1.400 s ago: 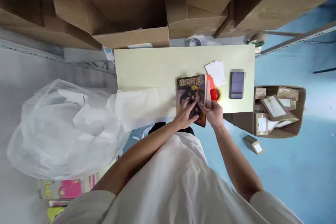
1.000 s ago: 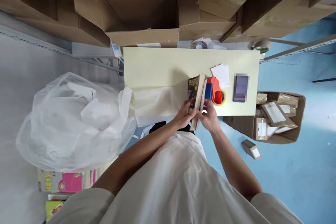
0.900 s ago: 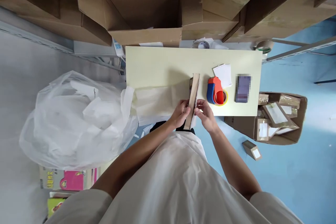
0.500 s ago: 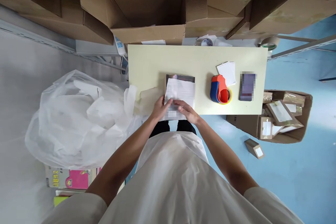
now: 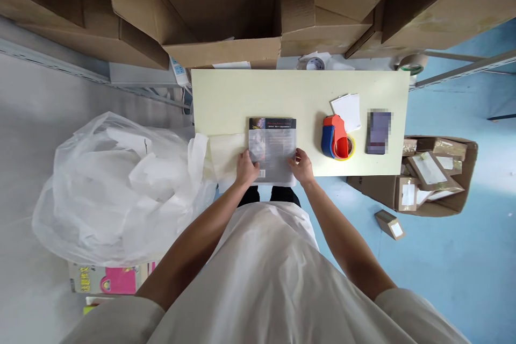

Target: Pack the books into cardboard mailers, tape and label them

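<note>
A dark book [image 5: 273,123] lies at the table's front edge, most of its cover under a translucent white sheet [image 5: 276,153]; its top strip stays bare. My left hand [image 5: 247,167] grips the left side, thumb on top of the sheet and fingers at the edge. On the opposite side my right hand [image 5: 301,166] holds the edge in the same way, thumb over the sheet. More pale wrapping sheet [image 5: 228,155] stretches across the table left of the book.
Right of the book are a red-and-blue tape dispenser [image 5: 337,137], white cards [image 5: 348,111] and a phone [image 5: 378,132]. A clear bag of white sheeting [image 5: 116,188] bulges at left. A carton of parcels [image 5: 459,204] stands at right; open cardboard boxes [image 5: 226,51] line the back.
My hands have spread apart to the book's two sides. The white sheet that lay crumpled over the book is now flat and smooth, with the cover showing through.
</note>
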Motion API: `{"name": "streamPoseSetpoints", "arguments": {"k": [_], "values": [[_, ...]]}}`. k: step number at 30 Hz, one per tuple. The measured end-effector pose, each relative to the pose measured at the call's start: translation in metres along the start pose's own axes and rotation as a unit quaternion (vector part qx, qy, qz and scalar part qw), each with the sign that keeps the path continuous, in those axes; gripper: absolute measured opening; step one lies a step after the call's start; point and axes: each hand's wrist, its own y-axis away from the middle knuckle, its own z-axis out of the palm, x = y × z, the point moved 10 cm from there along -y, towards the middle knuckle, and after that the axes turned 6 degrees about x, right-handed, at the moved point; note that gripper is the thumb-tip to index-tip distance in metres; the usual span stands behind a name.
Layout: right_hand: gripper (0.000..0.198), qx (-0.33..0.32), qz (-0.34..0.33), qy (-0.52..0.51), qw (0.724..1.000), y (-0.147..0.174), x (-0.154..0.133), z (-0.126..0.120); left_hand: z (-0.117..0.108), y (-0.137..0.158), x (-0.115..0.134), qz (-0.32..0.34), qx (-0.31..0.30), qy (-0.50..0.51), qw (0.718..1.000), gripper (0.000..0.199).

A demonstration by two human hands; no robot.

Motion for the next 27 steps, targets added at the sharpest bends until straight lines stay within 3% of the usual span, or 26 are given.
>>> {"name": "streamPoseSetpoints", "arguments": {"k": [6, 15, 17, 20, 22, 23, 27], "values": [[0.039, -0.094, 0.059, -0.143, 0.983, -0.007, -0.007, 0.007, 0.009, -0.003, 0.002, -0.009, -0.011, 0.038, 0.999, 0.046], [0.037, 0.036, -0.029, -0.068, 0.997, -0.016, -0.049, -0.093, 0.057, -0.018, 0.083, 0.084, -0.075, 0.153, 0.982, 0.040], [0.034, 0.060, -0.041, -0.034, 0.997, -0.013, -0.059, -0.106, 0.052, -0.017, 0.097, 0.103, -0.050, 0.156, 0.981, 0.053], [0.035, 0.090, -0.052, 0.004, 0.995, -0.004, -0.072, -0.111, 0.024, -0.010, 0.105, 0.111, 0.062, 0.141, 0.982, 0.080], [0.035, 0.101, -0.068, 0.019, 0.992, 0.005, -0.081, -0.109, 0.009, 0.000, 0.106, 0.112, 0.106, 0.146, 0.977, 0.085], [0.034, 0.106, -0.079, 0.027, 0.991, 0.009, -0.085, -0.107, 0.009, 0.005, 0.111, 0.128, 0.090, 0.160, 0.975, 0.081], [0.033, 0.128, -0.126, 0.059, 0.982, 0.023, -0.105, -0.100, 0.038, 0.027, 0.136, 0.217, -0.095, 0.250, 0.939, 0.051]]}}
